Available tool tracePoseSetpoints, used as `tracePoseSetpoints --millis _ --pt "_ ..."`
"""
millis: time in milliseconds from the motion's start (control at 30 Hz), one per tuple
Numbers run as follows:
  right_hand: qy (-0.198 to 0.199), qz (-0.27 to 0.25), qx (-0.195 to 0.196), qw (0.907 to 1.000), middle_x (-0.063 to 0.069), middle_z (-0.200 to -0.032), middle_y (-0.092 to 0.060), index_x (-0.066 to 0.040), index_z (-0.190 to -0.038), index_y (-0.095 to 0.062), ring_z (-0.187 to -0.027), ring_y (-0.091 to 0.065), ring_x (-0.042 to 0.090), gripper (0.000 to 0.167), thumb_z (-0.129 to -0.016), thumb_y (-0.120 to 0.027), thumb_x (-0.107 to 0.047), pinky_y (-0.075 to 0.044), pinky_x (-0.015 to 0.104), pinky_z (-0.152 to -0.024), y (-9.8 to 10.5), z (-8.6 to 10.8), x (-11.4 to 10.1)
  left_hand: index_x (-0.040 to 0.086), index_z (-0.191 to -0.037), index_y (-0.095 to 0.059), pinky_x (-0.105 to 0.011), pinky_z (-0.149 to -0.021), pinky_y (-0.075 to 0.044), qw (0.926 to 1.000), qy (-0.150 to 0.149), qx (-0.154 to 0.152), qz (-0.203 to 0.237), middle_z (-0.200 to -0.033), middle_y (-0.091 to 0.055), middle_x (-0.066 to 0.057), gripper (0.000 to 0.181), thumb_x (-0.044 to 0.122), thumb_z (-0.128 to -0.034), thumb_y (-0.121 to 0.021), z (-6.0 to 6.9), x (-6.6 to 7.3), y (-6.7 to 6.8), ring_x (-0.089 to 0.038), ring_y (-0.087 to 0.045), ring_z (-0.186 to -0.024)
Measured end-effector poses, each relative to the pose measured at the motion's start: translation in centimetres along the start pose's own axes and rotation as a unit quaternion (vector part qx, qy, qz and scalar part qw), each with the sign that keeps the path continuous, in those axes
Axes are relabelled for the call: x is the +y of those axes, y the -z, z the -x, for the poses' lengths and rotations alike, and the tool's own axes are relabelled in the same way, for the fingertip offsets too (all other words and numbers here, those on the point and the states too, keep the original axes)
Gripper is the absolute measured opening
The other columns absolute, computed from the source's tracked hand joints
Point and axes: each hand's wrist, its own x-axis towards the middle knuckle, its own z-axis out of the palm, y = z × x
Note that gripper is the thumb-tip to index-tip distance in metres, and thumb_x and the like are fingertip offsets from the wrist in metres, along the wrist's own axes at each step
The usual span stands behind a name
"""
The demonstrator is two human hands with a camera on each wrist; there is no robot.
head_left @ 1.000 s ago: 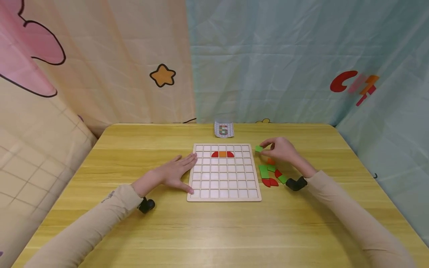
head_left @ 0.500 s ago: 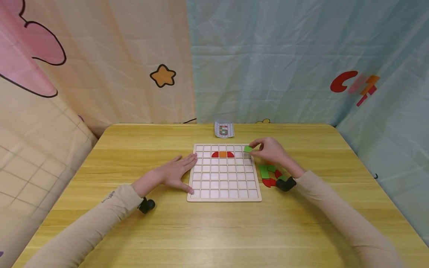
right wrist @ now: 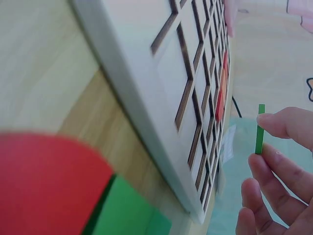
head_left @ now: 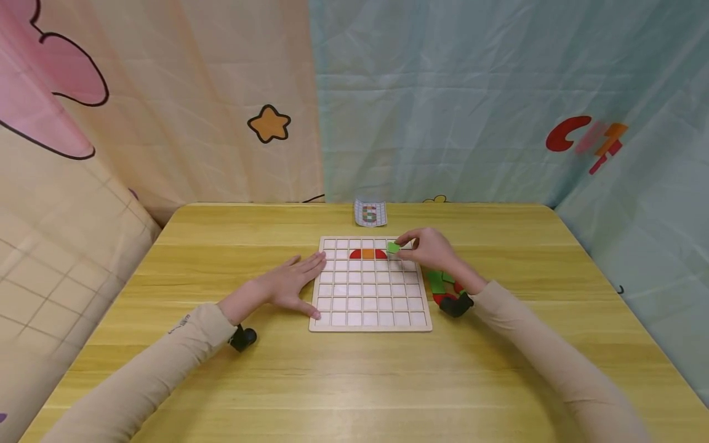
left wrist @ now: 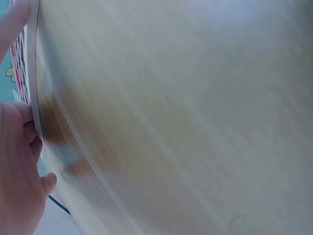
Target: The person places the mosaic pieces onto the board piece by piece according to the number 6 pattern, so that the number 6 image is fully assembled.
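Observation:
A white grid board (head_left: 369, 294) with a pale wooden rim lies on the table. In its second row from the back sit an orange square tile (head_left: 368, 254) and two red quarter-round tiles (head_left: 356, 255), one on each side. My left hand (head_left: 288, 286) rests on the board's left edge, fingers straight and spread. Between thumb and fingers my right hand (head_left: 434, 251) pinches a green square tile (head_left: 393, 247), held above the board just right of the red tile. The right wrist view shows that green tile (right wrist: 260, 129) edge-on, apart from the board.
Right of the board lie several loose green tiles (head_left: 436, 283) and red tiles (right wrist: 44, 183), partly hidden by the right wrist's camera (head_left: 456, 304). Behind the board stands a small printed pattern card (head_left: 370, 213). Curtains hang beyond the table's back edge.
My right hand has carried the green tile leftward, from beside the board to above it. My left hand and the tiles on the board have stayed in place.

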Motion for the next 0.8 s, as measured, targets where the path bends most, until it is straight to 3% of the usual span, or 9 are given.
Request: tracePoseSetpoints --millis 433,800 --pt "0.007 -0.006 -0.016 0.9998 0.005 -0.096 -0.074 -0.013 -0.103 -0.076 -0.063 -0.056 0.012 0.027 -0.079 -0.077 -0.026 -0.044 0.024 -0.056 -1.3 -0.9 -1.6 0.004 -0.154 -0.005 -0.053 -0.121 -0.004 1.0 0.002 -0.001 0.0 -0.163 0.005 -0.011 0.118 0.074 -0.0762 -0.059 0.1 -0.1 0.2 -0.026 0.001 -0.151" --pt "0.028 -0.005 -0.045 0.9986 0.003 -0.094 -0.075 -0.013 -0.104 -0.076 -0.068 -0.059 0.011 0.025 -0.081 -0.076 -0.025 -0.046 0.023 -0.06 -2.6 -1.7 -2.7 0.004 -0.154 -0.004 -0.052 -0.121 -0.004 1.0 0.001 0.0 -0.003 -0.163 0.005 -0.011 0.119 0.075 -0.076 -0.058 0.0 -0.1 -0.1 -0.026 0.002 -0.151"
